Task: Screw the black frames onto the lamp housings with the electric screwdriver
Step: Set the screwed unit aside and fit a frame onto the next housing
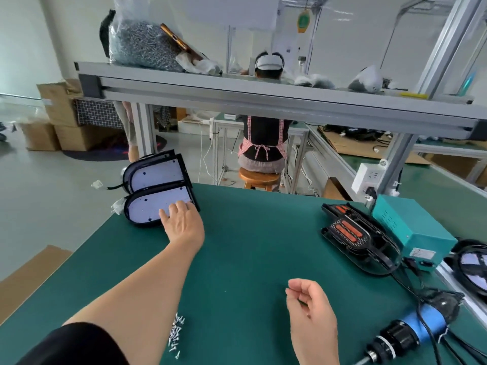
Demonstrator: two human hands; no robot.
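Observation:
Two lamp housings with white panels and black frames stand stacked at the far left of the green table; the nearer lamp housing [150,206] lies flat, the other lamp housing [155,173] leans behind it. My left hand [181,222] reaches out and rests its fingers on the near one's right end. Over the table's front my right hand [311,314] hovers with loosely curled fingers, holding nothing I can see. The electric screwdriver [411,333], blue and black, lies at the front right with its cable. A small pile of screws [176,335] lies by my left forearm.
Black frames with orange inserts [355,233] are stacked at the right beside a teal power box [411,227]. Another lamp part [474,267] sits at the far right edge. An aluminium shelf [263,98] runs overhead. A person sits on a stool beyond the table.

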